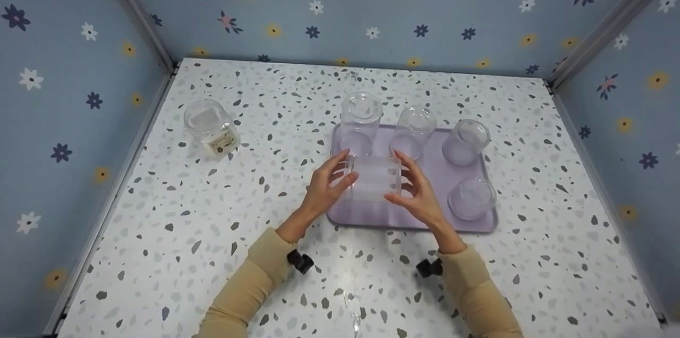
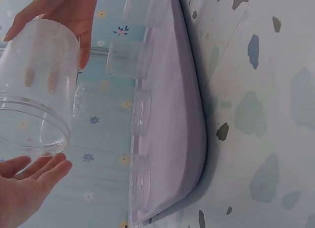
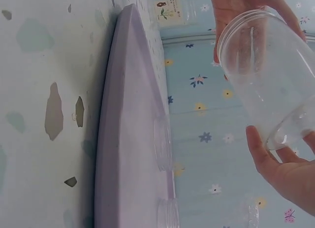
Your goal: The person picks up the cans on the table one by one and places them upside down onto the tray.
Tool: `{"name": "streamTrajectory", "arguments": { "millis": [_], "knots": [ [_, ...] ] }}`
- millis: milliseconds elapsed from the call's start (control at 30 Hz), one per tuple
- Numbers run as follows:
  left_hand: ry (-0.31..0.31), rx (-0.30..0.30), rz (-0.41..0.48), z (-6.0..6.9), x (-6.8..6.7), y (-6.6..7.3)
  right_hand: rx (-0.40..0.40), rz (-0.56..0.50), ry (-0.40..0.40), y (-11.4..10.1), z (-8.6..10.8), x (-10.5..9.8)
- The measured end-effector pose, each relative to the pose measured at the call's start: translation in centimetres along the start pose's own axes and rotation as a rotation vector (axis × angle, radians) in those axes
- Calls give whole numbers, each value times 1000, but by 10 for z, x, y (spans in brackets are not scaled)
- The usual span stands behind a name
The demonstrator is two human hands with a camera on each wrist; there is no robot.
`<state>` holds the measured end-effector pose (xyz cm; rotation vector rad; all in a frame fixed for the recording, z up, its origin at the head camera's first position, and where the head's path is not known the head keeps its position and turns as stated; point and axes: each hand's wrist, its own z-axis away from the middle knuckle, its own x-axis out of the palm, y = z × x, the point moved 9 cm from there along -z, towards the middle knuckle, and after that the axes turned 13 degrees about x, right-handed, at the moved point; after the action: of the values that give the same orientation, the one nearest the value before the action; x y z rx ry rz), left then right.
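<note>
A clear, empty-looking plastic jar (image 1: 374, 181) lies sideways in the air over the purple tray (image 1: 414, 218), held between both hands. My left hand (image 1: 325, 185) grips its open, threaded mouth end, thumb in front and fingers behind. At the opposite, closed end, my right hand (image 1: 419, 192) holds it between thumb and fingers. In the left wrist view the jar (image 2: 42, 70) spans the gap between the two hands. The right wrist view shows the jar (image 3: 270, 70) with its ridged rim toward the left hand (image 3: 241, 16).
Several clear jars stand on the tray: a tall one (image 1: 361, 120) back left, a shorter one (image 1: 416, 128) beside it, and small ones (image 1: 466, 141) along the right. A labelled clear jar (image 1: 212, 128) stands on the speckled table at left. Flowered panels (image 1: 361, 8) wall the table.
</note>
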<state>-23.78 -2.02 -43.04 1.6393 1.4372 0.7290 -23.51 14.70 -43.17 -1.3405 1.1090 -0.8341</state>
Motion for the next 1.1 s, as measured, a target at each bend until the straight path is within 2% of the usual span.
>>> {"name": "streamTrajectory", "arguments": {
  "millis": [200, 433, 733, 933, 1100],
  "knots": [
    [73, 48, -79, 1, -16, 0, 20, 73, 46, 1, 2, -3],
    [162, 80, -211, 5, -42, -31, 9, 186, 94, -4, 5, -8],
    [178, 143, -433, 4, -69, -35, -94, 372, 141, -17, 7, -10],
    [198, 141, -570, 4, -92, -38, -89, 500, 162, 5, 2, -21],
    [207, 82, -638, 1, -112, -44, -80, 581, 128, 13, 0, -24]
  ]
}}
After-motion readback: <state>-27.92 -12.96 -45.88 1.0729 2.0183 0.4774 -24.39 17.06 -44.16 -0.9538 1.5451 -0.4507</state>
